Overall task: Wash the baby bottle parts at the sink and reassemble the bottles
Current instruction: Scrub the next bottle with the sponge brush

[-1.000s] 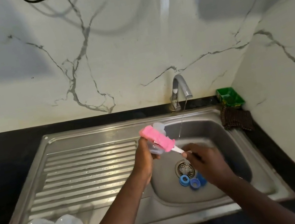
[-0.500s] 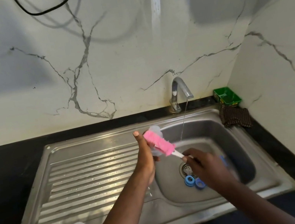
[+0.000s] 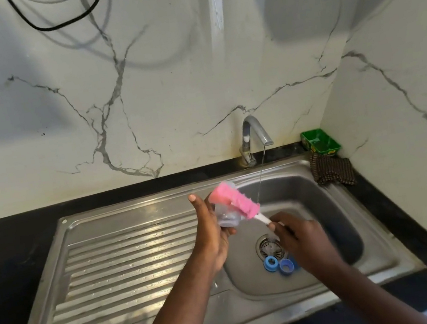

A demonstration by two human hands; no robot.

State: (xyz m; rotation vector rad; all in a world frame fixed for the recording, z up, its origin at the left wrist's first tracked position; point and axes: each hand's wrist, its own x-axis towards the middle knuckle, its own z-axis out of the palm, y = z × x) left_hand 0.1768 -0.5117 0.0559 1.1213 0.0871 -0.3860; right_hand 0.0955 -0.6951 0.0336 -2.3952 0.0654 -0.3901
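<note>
In curled left hand point(image 3: 213, 235), held clear bottle part point(image 3: 225, 216). Pressed pink brush point(image 3: 234, 200) onto it, 11 o'clock from drain point(image 3: 268, 247). Pinched brush handle point(image 3: 262, 218) with right hand point(image 3: 301, 235). Judged best to turn part, scrub all round.

Single head cam, wide-angle, worn above the sink point(image 3: 136, 211), faces fwd & down, close over left grip point(image 3: 212, 230) & right grip point(image 3: 302, 236); wall point(image 3: 165, 85) beyond the grips.
</note>
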